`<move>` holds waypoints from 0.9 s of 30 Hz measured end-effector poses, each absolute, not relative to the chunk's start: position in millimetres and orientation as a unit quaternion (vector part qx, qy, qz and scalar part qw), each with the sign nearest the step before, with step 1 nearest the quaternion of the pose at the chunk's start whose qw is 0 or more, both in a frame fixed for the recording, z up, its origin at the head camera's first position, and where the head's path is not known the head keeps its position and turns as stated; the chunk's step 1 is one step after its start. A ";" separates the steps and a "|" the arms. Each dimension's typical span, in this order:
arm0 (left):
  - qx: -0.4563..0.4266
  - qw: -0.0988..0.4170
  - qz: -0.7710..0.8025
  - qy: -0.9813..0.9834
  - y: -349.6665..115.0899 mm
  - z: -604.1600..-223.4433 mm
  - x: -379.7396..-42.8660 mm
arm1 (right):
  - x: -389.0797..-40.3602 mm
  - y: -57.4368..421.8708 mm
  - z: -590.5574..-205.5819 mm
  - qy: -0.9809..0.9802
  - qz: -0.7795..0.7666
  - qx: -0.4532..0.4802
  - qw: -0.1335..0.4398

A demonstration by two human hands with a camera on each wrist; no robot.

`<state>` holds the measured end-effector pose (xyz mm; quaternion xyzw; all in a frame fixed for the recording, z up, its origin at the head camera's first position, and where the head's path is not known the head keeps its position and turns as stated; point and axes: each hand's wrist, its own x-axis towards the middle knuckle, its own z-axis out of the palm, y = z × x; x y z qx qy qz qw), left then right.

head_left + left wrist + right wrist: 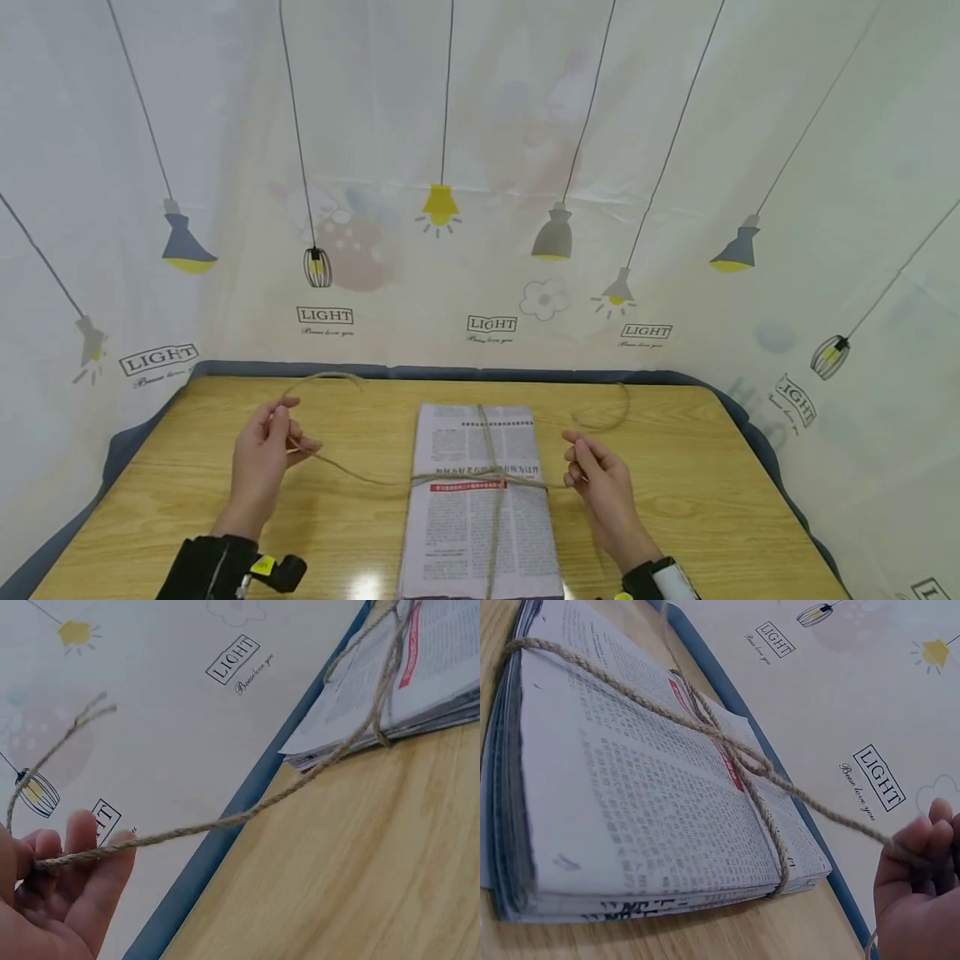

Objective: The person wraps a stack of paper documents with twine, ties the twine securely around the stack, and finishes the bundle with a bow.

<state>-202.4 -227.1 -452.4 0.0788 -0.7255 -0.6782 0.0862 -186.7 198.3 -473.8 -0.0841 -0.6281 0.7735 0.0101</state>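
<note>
A stack of folded newspapers [457,533] lies on the table, with brown twine [495,475] running round it lengthwise and crosswise and crossing on its top face. To the left of the stack, my left hand [262,454] pinches one end of the twine, whose tail loops up past the fingers. My right hand [603,492] grips the other end to the right of the stack. Between the left hand and the papers the twine sags slightly in the head view. In the right wrist view, the twine [832,815] runs straight from the crossing to the curled right fingers.
The wooden table [337,533] has a dark blue padded edge [450,373] at the back. Behind it hangs a pale curtain [480,108] printed with lamps and lettering. A loose tail of twine [618,417] curves beyond the right hand.
</note>
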 end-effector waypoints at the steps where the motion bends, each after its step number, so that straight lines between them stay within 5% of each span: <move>1: 0.075 0.088 -0.689 -0.715 -226.5 -450.3 -202.9 | -187.4 197.7 -473.3 -0.631 0.772 -0.082 0.009; 18: 0.113 0.195 -0.532 -0.816 -239.6 -426.7 -203.3 | -198.4 190.0 -469.6 -0.757 0.653 -0.041 0.000; 27: 0.137 0.209 -0.478 -0.842 -255.5 -435.4 -200.7 | -201.9 192.2 -486.8 -0.770 0.635 -0.052 -0.033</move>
